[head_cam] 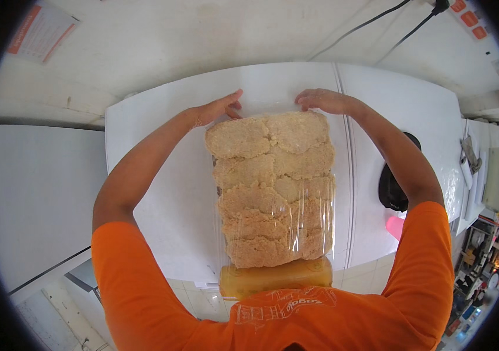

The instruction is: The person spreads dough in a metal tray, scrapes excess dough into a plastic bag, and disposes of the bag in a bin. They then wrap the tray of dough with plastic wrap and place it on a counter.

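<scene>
Breaded, flattened pieces of food (276, 175) lie overlapping in two columns before me, on a support mostly hidden beneath them. Clear plastic film (313, 210) stretches over them from a yellowish film roll (278, 277) near my body. At the far left corner, my left hand (221, 109) has bent fingers touching the film's edge area; its hold is unclear. My right hand (322, 101) is at the far right corner, fingertips pinched on the film's far edge. The transparent edge between both hands is hard to make out.
White lidded surface (166, 197) with a seam bears everything. A black object (392, 188) and a pink item (395, 227) lie near my right arm. A grey-white surface (43, 175) adjoins at left. Cables (359, 27) hang by the wall behind; cluttered shelves (477, 259) stand right.
</scene>
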Motion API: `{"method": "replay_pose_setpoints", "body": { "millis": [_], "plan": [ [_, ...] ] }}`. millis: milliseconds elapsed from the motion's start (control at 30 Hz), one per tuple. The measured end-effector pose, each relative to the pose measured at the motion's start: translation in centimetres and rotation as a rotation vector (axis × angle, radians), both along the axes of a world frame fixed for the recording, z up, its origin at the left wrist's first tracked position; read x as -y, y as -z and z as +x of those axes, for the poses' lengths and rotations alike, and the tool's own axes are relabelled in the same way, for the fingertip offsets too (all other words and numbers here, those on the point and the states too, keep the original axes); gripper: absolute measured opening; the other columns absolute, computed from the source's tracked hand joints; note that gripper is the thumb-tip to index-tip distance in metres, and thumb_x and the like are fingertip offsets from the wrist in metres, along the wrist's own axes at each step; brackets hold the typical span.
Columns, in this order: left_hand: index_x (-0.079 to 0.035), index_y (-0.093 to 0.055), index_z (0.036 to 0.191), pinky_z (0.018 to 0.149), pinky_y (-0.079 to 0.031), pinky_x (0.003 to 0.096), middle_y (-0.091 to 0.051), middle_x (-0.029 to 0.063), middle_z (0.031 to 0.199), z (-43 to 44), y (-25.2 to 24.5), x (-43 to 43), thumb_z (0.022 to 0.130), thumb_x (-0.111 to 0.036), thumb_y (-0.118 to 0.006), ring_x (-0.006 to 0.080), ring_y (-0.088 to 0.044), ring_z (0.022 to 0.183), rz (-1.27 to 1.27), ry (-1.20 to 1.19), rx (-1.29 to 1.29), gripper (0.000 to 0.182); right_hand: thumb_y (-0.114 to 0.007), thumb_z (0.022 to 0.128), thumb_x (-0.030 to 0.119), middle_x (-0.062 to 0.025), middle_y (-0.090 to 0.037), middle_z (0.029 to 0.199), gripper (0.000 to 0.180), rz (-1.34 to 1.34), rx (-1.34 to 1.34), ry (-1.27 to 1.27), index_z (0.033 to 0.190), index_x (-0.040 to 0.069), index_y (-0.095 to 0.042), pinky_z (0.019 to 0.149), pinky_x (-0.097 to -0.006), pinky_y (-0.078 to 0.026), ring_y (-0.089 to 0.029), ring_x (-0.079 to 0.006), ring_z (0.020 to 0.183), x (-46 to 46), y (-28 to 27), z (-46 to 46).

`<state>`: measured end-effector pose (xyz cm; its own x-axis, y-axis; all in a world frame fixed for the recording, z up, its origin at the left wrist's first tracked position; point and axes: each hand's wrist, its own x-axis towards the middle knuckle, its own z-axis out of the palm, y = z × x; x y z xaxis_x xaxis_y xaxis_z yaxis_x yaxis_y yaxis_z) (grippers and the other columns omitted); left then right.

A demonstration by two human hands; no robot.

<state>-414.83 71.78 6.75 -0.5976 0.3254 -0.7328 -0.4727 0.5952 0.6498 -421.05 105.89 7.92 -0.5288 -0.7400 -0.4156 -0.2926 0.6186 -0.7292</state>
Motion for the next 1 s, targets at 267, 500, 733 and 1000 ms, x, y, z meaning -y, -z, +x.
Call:
{"method": "replay_pose_setpoints", "body": {
  "millis": [267,500,733,1000],
  "plan": [
    [0.004,-0.057,0.125,0.109,-0.029,0.0328,-0.055,0.0162,0.129,-0.6,-1.8,-0.1,0.096,-0.065,-0.032,0.0236,-0.043,0.127,0.216,-0.007,0.339,0.079,-0.046,0.1,0.031,-0.0067,-0.06,0.117,0.036,-0.116,0.629,0.345,0.115,0.003,-0.061,0.095,-0.0321,-0.042,-0.055,-0.0167,0.107,0.0,-1.4,2.7],
    [0.006,-0.056,0.125,0.102,-0.039,0.0338,-0.056,0.0176,0.13,-0.6,-2.3,-0.8,0.09,-0.074,-0.034,0.0236,-0.052,0.12,0.193,-0.154,0.518,0.09,-0.048,0.1,0.036,-0.0045,-0.06,0.109,0.036,-0.292,0.809,0.489,0.11,0.004,-0.06,0.091,-0.032,-0.044,-0.056,-0.0144,0.102,-0.4,-2.4,3.8],
    [0.01,-0.048,0.131,0.103,-0.04,0.0382,-0.049,0.0206,0.138,1.8,-0.7,0.8,0.085,-0.077,-0.038,0.0273,-0.05,0.123,0.264,-0.283,0.554,0.099,-0.044,0.099,0.046,-0.0121,-0.058,0.123,0.051,-0.47,0.926,0.689,0.123,0.002,-0.055,0.101,-0.0363,-0.04,-0.053,-0.022,0.114,-1.1,-2.6,6.0],
    [-0.002,-0.036,0.145,0.11,-0.032,0.0415,-0.043,0.0148,0.146,5.8,0.5,4.2,0.088,-0.075,-0.033,0.0269,-0.045,0.13,0.815,-0.6,0.73,0.093,-0.032,0.086,0.077,-0.0175,-0.025,0.155,0.1,-0.429,0.971,0.766,0.15,0.0,-0.022,0.116,-0.0423,-0.023,-0.026,-0.0298,0.142,-2.1,-2.0,10.6]
  ]
}}
